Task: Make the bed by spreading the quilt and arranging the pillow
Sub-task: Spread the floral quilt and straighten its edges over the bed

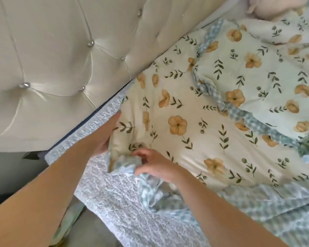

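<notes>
A floral pillow (194, 132) with orange flowers, green sprigs and a blue gingham frill lies at the head of the bed. My left hand (103, 138) is pressed against its near corner by the mattress edge, fingers partly hidden behind the fabric. My right hand (153, 164) is closed on the bunched blue gingham frill at that same corner. A second floral pillow (257, 72) overlaps the first on the right. The matching quilt (292, 211) lies rumpled at the lower right.
A cream tufted headboard (61, 59) with silver buttons fills the upper left. The grey patterned mattress (118, 202) is bare along its near edge. A pale pink cushion (278, 8) sits at the top right. Floor shows at the lower left.
</notes>
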Demonstrator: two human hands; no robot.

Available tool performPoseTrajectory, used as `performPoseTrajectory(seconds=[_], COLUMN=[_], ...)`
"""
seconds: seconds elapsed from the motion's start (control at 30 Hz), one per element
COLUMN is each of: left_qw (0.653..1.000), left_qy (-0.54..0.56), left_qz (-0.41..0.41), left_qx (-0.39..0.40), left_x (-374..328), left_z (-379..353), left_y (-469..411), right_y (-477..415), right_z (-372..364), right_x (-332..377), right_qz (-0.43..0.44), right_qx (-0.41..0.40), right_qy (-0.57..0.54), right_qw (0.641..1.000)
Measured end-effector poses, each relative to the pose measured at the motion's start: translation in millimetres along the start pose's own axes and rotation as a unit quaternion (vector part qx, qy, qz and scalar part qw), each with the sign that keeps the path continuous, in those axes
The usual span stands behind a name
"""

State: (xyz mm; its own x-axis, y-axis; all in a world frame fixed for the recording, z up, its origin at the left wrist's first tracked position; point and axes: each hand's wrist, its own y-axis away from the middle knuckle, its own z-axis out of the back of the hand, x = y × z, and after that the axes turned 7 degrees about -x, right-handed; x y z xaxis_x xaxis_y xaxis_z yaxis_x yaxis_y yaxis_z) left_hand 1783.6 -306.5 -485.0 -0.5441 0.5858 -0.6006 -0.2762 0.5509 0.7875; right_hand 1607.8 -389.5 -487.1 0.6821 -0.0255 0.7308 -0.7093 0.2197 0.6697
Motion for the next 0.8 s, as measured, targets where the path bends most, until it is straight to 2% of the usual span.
performPoseTrajectory(seconds=[0.03,0.07,0.1,0.13,0.2,0.23,0.27,0.3,0.37,0.43,0.5,0.57,0.63,0.73,0.8], left_qw=[1.0,0.999,0.995,0.98,0.928,0.912,0.91,0.918,0.928,0.902,0.873,0.848,0.838,0.854,0.863], left_qy=[0.0,-0.026,-0.08,-0.179,-0.349,-0.382,-0.377,-0.341,-0.191,-0.039,0.06,0.164,0.231,0.212,0.156], left_qz=[0.013,0.027,0.034,0.03,0.036,0.055,0.06,0.046,0.018,-0.005,-0.002,0.011,0.011,-0.008,-0.025], left_qx=[-0.01,-0.027,-0.05,-0.079,-0.127,-0.142,-0.162,-0.2,-0.32,-0.43,-0.485,-0.503,-0.495,-0.475,-0.48], left_x=[-0.3,0.3,5.3,9.5,26.3,35.5,43.9,50.4,60.5,64.5,68.1,76.3,79.8,80.0,81.4], left_z=[15.8,30.1,49.1,61.8,86.4,94.6,99.9,103.6,118.3,125.9,128.6,125.2,119.9,124.0,130.2], left_y=[3.2,4.4,7.5,14.2,16.9,16.3,15.2,13.0,4.0,-2.2,-3.5,-5.4,-6.9,-12.0,-10.5], right_y=[-6.0,-10.2,-18.4,-25.6,-43.0,-52.7,-59.5,-66.0,-85.1,-102.2,-120.4,-133.4,-140.3,-150.0,-152.6], right_z=[-13.1,-22.0,-28.0,-29.2,-25.1,-22.2,-18.7,-15.8,-14.5,-14.7,-26.5,-43.7,-59.7,-78.5,-85.2], right_x=[6.3,11.8,18.2,23.4,23.1,19.7,19.1,19.3,23.1,27.6,33.4,32.8,32.2,32.0,31.1], right_qz=[0.019,0.032,0.031,0.018,-0.02,-0.034,-0.043,-0.049,-0.058,-0.073,-0.094,-0.093,-0.083,-0.037,-0.014], right_qx=[0.041,0.045,0.018,-0.033,-0.123,-0.15,-0.167,-0.185,-0.209,-0.234,-0.222,-0.181,-0.155,-0.123,-0.096], right_qy=[-0.02,-0.053,-0.08,-0.102,-0.095,-0.068,-0.043,-0.019,-0.004,0.005,0.064,0.177,0.305,0.389,0.357], right_qw=[0.999,0.997,0.996,0.994,0.988,0.986,0.984,0.981,0.976,0.969,0.968,0.963,0.936,0.912,0.929])
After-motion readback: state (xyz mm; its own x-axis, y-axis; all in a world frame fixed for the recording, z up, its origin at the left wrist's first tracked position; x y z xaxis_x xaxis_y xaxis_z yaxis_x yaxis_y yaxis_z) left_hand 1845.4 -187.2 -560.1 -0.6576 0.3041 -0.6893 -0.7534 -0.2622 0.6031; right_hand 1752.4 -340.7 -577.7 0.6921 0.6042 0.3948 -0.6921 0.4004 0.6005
